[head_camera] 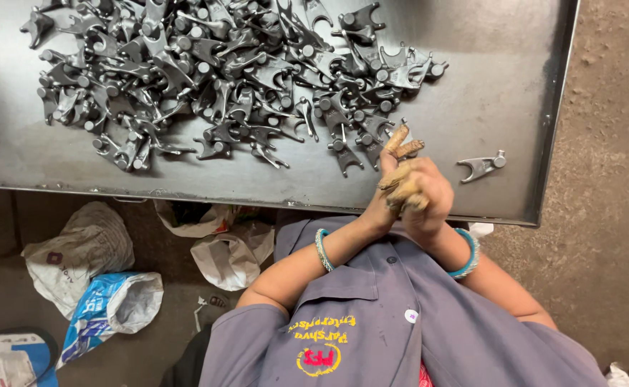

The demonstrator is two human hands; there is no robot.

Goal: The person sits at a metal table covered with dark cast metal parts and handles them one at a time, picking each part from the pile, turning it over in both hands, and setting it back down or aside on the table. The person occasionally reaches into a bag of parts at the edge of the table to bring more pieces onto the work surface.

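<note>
Filling most of the grey metal tray (472, 107), a heap of forked steel parts (214, 79) lies up and left of the hands. The right hand (429, 197) and left hand (393, 179) are pressed together at the tray's near edge; whether they pinch anything I cannot tell. One lone forked part (481, 166) lies just beside the right hand, long axis crosswise.

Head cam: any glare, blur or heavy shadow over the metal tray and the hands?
Head view: soft glare washes the bare right part of the metal tray; the pile of forked metal parts is sharp, with short shadows. The clasped hands, left hand and right hand, are slightly soft. The floor with bags lies in dim shadow.
</note>
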